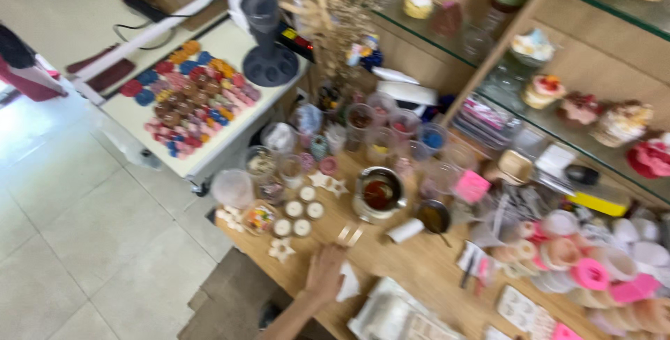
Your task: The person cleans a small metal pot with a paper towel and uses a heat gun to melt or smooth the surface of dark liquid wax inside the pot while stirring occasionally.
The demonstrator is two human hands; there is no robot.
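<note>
Head view: I see only one hand (325,272), low in the frame, a little left of the middle, coming up from the bottom edge along a bare forearm. I judge it to be the left one, but the blur makes me not fully sure. It lies with its back up on the wooden table (412,263), and its fingers rest on a white cloth (348,282) just to its right. Whether they pinch the cloth or only press it flat, I cannot tell. The other hand is not in the picture.

Just above the hand stand small white candle cups (300,218), and a star-shaped piece (282,249) lies to its left. A metal pot (377,194) with dark liquid sits near the middle of the frame, with a small pan (433,216) and a white roll (405,230) to its right. In the upper left is a white table with many coloured wax shapes (192,99).

To do this step well, I would keep the cloth flat under the fingers and move it in short strokes toward the lower edge of the frame. I judge the candle cups to be the main risk, since they stand close above the hand; a wide sweep could knock them. The pot is further away, but I would keep the cloth low and away from it too.
</note>
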